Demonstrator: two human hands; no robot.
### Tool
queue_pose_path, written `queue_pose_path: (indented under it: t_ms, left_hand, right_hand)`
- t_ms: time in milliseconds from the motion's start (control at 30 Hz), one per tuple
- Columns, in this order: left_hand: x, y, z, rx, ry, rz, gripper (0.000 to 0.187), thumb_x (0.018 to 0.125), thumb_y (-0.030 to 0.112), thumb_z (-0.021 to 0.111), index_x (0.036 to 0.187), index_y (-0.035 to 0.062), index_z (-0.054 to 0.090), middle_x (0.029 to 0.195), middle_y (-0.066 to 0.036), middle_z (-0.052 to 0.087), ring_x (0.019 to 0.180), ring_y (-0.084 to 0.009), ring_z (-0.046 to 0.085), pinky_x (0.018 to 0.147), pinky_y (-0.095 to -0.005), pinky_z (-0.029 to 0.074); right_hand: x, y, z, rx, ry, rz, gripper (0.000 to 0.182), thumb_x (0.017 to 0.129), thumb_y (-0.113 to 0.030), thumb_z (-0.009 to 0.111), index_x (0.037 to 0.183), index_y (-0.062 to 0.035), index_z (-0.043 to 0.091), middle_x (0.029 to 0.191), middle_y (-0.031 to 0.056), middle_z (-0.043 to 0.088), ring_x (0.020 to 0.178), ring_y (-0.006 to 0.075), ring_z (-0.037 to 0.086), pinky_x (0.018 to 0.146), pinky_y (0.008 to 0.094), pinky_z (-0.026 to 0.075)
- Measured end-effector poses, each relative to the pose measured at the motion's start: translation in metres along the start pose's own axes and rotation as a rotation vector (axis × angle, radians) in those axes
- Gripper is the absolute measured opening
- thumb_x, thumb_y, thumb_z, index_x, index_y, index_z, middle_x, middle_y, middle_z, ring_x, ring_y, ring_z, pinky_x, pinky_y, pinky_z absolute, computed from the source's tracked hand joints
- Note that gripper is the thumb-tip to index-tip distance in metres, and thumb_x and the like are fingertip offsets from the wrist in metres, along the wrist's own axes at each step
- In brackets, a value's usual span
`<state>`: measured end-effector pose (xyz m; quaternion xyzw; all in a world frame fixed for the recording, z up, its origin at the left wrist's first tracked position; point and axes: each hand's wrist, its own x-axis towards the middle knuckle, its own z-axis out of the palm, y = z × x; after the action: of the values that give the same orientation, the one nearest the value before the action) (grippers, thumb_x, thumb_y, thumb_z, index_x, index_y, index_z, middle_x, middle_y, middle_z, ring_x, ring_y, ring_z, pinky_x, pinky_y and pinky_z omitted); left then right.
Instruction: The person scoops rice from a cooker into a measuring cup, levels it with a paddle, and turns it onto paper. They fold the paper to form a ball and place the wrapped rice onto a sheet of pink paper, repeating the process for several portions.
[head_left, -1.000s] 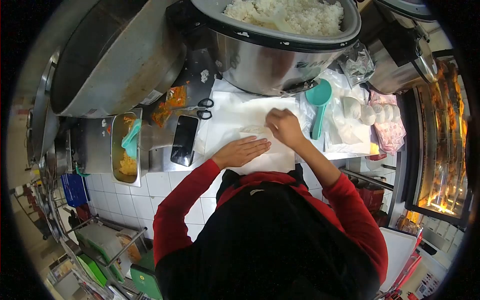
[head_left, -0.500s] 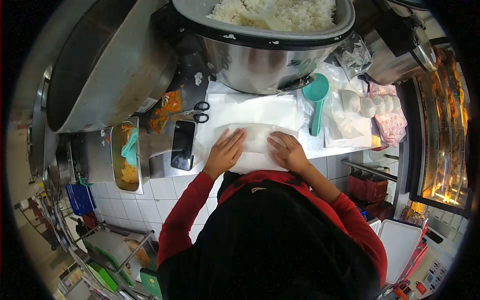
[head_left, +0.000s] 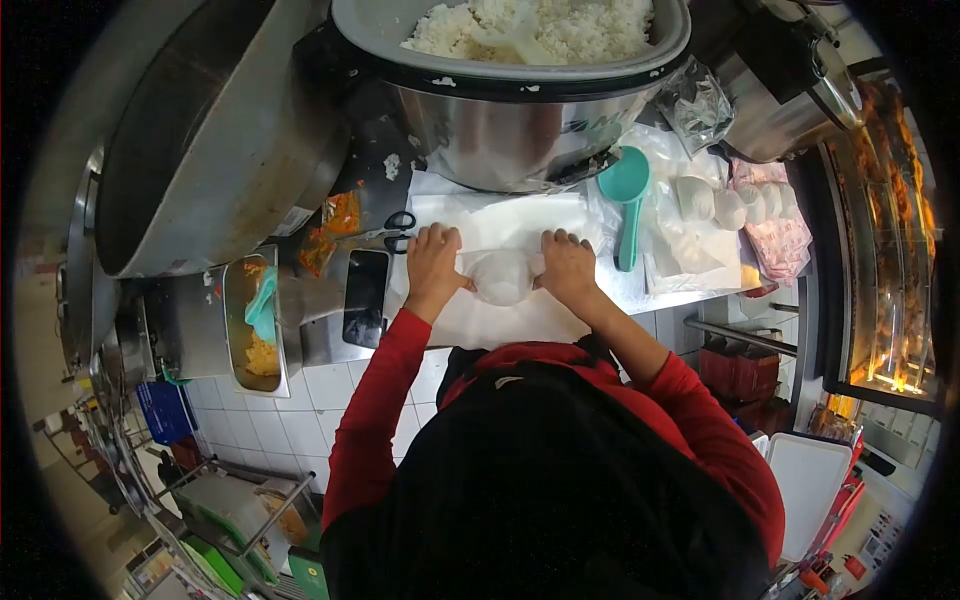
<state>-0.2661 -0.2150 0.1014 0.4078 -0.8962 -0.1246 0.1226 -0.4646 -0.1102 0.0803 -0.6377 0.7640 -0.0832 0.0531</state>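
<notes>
A rounded whitish bundle in thin wrapping (head_left: pixel 502 278) lies on the white paper sheets (head_left: pixel 465 325) in front of me. My left hand (head_left: pixel 433 268) is closed on the wrapping at its left side, thumb toward the bundle. On the opposite side my right hand (head_left: pixel 568 268) grips the wrapping in the same way, fingers curled away from me. What is inside the bundle cannot be made out clearly. Just beyond the hands stands a large steel pot of white rice (head_left: pixel 530 125), with a pale scoop (head_left: pixel 527 38) in the rice.
To the right lie a teal ladle (head_left: pixel 626 190) and several white wrapped bundles (head_left: pixel 729 210) near pink printed packets (head_left: pixel 780 240). On the left are black-handled scissors (head_left: pixel 398 232), a phone (head_left: pixel 366 297), a metal food tray (head_left: pixel 280 372) and a big tilted pan (head_left: pixel 210 140).
My hands have gone from lying flat on the folded wrapping to gripping its two sides. The wrapping now shows a rounded bundle between them. The view has shifted slightly.
</notes>
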Motion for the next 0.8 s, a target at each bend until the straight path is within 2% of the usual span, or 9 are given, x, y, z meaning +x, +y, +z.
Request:
queue_pose_path:
  t_ms: [100,133,233,367,467,533,600,667,800]
  left_hand:
    - [-0.012,-0.007,0.015,-0.216,-0.090,0.072,0.036,0.059,0.013,0.078,0.083,0.0071,0.052,0.084,-0.008,0.058,0.083,-0.0316,0.058,0.067,-0.0388,0.045]
    - [-0.017,-0.006,0.015,-0.315,-0.201,0.022,0.035,0.058,0.012,0.077,0.083,0.0073,0.052,0.084,-0.009,0.056,0.084,-0.0312,0.057,0.068,-0.0389,0.044]
    - [-0.045,0.009,0.023,-0.295,0.033,-0.047,0.027,0.066,0.004,0.071,0.088,0.0047,0.056,0.087,-0.010,0.055,0.079,-0.0318,0.055,0.068,-0.0396,0.045]
    - [-0.097,0.032,0.057,-0.158,0.224,0.027,0.041,0.077,-0.001,0.060,0.118,0.0007,0.056,0.092,-0.016,0.057,0.080,-0.0291,0.056,0.067,-0.0361,0.048]
    - [-0.097,0.028,0.059,-0.151,0.306,0.087,0.039,0.080,0.002,0.059,0.119,-0.0021,0.054,0.084,-0.013,0.059,0.077,-0.0268,0.059,0.064,-0.0364,0.049]
    - [-0.083,0.032,0.040,-0.552,0.098,-0.358,0.071,0.076,0.006,0.065,0.139,-0.0010,0.032,0.072,-0.008,0.060,0.069,-0.0237,0.059,0.065,-0.0339,0.047]
    - [-0.055,0.018,0.015,-0.567,-0.108,-0.183,0.087,0.068,0.005,0.072,0.143,0.0028,0.027,0.083,-0.009,0.057,0.078,-0.0247,0.056,0.076,-0.0364,0.043]
    - [-0.036,0.015,0.008,-0.153,-0.172,0.049,0.098,0.060,0.004,0.076,0.144,0.0069,0.026,0.097,-0.011,0.052,0.092,-0.0270,0.050,0.086,-0.0400,0.038]
    - [-0.020,0.002,0.022,-0.449,-0.208,0.219,0.067,0.056,-0.003,0.071,0.118,0.0028,0.045,0.108,-0.014,0.046,0.106,-0.0312,0.043,0.094,-0.0401,0.034]
  right_hand:
    - [0.000,0.004,-0.001,0.198,-0.295,0.004,0.035,0.060,-0.021,0.075,0.086,-0.0049,0.059,0.078,0.0148,0.060,0.070,0.0318,0.063,0.063,0.0428,0.051]
    - [-0.004,0.000,0.002,0.175,-0.228,-0.010,0.026,0.062,-0.018,0.072,0.080,-0.0054,0.059,0.078,0.0134,0.061,0.071,0.0301,0.063,0.061,0.0419,0.051]
    - [-0.029,-0.017,0.006,0.167,-0.106,-0.077,0.008,0.067,-0.008,0.058,0.075,-0.0046,0.058,0.080,0.0124,0.059,0.071,0.0266,0.061,0.056,0.0401,0.049]
    - [-0.057,-0.024,0.028,0.145,-0.013,-0.165,0.029,0.068,-0.004,0.055,0.095,0.0044,0.051,0.090,0.0170,0.050,0.073,0.0292,0.057,0.061,0.0392,0.051]
    - [-0.061,-0.029,0.018,0.282,-0.061,-0.097,0.036,0.067,-0.003,0.054,0.101,0.0093,0.050,0.093,0.0195,0.049,0.082,0.0317,0.056,0.068,0.0379,0.051]
    - [-0.065,-0.031,0.016,0.348,-0.142,-0.052,0.045,0.066,-0.002,0.053,0.107,0.0147,0.048,0.100,0.0222,0.047,0.094,0.0346,0.050,0.079,0.0379,0.048]
    - [-0.065,-0.032,0.011,0.380,-0.181,-0.022,0.049,0.064,0.000,0.054,0.109,0.0170,0.048,0.105,0.0229,0.046,0.100,0.0355,0.046,0.084,0.0383,0.046]
    - [-0.062,-0.030,0.008,0.425,-0.168,-0.003,0.054,0.063,-0.001,0.055,0.114,0.0161,0.047,0.109,0.0233,0.043,0.102,0.0363,0.045,0.087,0.0377,0.044]
    - [-0.064,-0.027,0.000,0.527,-0.052,0.041,0.062,0.063,0.000,0.056,0.123,0.0116,0.044,0.117,0.0246,0.038,0.109,0.0387,0.042,0.095,0.0370,0.040]
